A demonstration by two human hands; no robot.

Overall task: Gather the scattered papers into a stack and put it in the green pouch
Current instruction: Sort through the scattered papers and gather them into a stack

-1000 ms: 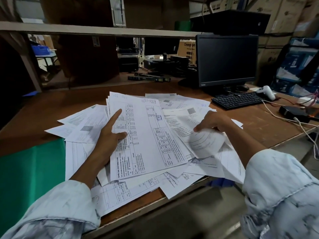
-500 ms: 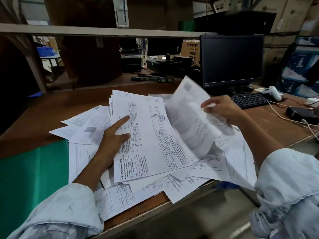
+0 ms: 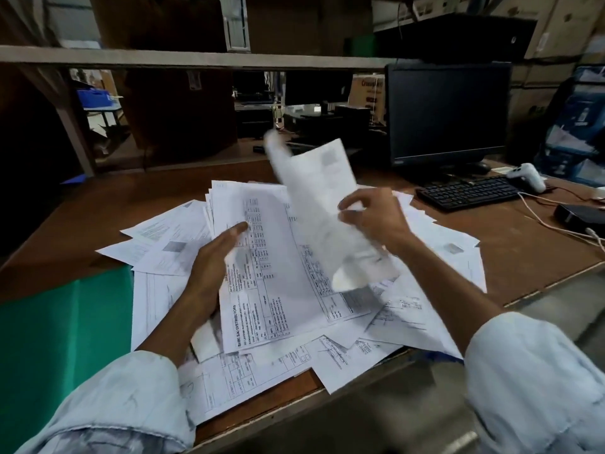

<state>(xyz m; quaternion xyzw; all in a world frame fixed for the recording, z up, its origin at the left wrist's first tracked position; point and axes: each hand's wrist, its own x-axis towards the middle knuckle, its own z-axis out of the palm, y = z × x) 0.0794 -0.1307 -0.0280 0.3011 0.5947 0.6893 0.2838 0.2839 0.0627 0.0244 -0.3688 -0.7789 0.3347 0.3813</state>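
Observation:
Printed white papers point(image 3: 347, 355) lie scattered over the brown desk point(image 3: 98, 224). My left hand point(image 3: 212, 257) holds a small stack of sheets point(image 3: 268, 263) at its left edge, thumb on top. My right hand point(image 3: 370, 217) pinches a single sheet point(image 3: 314, 191), which is lifted and blurred above the stack. The green pouch point(image 3: 59, 339) lies flat at the desk's near left, partly under the loose papers.
A black monitor point(image 3: 448, 113) and keyboard point(image 3: 468, 193) stand at the right back. A white controller point(image 3: 527, 176), a small black box point(image 3: 579, 216) and white cables point(image 3: 556, 224) lie at the far right. A shelf point(image 3: 196, 59) runs overhead. The desk's front edge is close.
My right hand lifted one sheet off the pile on the right and swung it up and left, above the stack held by my left hand. The left hand stayed on the stack.

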